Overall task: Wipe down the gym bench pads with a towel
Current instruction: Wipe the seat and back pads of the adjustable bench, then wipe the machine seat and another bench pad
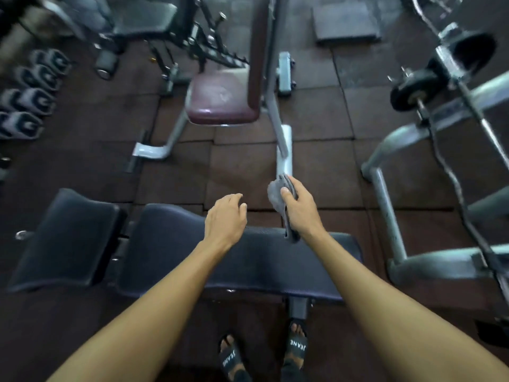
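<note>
The long dark vinyl bench pad (170, 252) lies crosswise nearest the person. Over its far edge the left hand (224, 216) hovers, fingers loose and empty, likely free to brace. Beside it the right hand (301, 208) grips a folded grey cloth towel (276, 193), bunched ready for wiping, tail hanging toward the pad. Beyond the pad stands a maroon padded seat (220, 97).

Soft grey cloth towel (276, 193); matt, finely textured dark bench pad (176, 244); glossy maroon seat (220, 100); painted metal frame (285, 150); rough rubber floor tiles (316, 161).
</note>
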`<state>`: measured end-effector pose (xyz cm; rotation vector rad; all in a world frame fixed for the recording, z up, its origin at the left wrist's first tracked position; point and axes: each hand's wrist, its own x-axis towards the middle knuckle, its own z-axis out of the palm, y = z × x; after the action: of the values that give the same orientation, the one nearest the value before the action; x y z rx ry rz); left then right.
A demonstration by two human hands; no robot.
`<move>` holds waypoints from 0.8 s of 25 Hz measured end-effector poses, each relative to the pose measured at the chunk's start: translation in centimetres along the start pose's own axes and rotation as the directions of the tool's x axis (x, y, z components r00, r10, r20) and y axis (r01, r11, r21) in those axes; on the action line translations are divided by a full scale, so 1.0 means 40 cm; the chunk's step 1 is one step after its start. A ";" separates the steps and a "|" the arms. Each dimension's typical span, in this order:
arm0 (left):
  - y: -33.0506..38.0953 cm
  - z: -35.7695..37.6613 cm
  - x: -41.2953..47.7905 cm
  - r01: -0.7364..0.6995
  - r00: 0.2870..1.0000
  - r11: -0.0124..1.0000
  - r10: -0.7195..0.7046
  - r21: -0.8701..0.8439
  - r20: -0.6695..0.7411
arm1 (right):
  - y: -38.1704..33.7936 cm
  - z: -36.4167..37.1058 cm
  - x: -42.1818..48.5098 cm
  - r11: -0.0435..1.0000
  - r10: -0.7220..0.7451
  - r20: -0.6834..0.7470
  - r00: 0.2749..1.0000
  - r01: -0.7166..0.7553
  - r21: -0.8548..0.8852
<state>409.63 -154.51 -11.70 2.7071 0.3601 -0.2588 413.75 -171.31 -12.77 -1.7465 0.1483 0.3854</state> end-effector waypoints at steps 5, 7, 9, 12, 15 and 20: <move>-0.202 -0.351 -0.110 0.153 0.961 0.983 -0.172 -0.104 -0.218 | -0.322 0.299 -0.100 0.980 0.024 0.325 0.946 -0.087 0.180; -0.330 -0.462 -0.175 0.202 0.929 0.973 -0.225 -0.108 -0.293 | -0.401 0.458 -0.158 0.994 -0.018 0.413 0.911 -0.030 0.109; -0.490 -0.557 -0.261 0.264 0.899 0.958 -0.286 -0.110 -0.331 | -0.465 0.641 -0.231 0.998 -0.059 0.489 0.870 0.037 0.054; -0.737 -0.680 -0.403 0.361 0.851 0.926 -0.377 -0.112 -0.366 | -0.542 0.915 -0.357 0.991 -0.109 0.612 0.783 0.134 0.006; -0.972 -0.787 -0.543 0.476 0.781 0.868 -0.491 -0.139 -0.386 | -0.585 1.187 -0.476 0.986 -0.094 0.723 0.684 0.165 -0.028; -1.301 -0.929 -0.738 0.610 0.642 0.761 -0.639 -0.221 -0.425 | -0.642 1.575 -0.638 0.975 -0.082 0.838 0.540 0.219 -0.046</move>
<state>371.49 -99.43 10.01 2.4467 1.4454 0.2571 386.77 -107.49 9.17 -1.5169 -0.7514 1.0886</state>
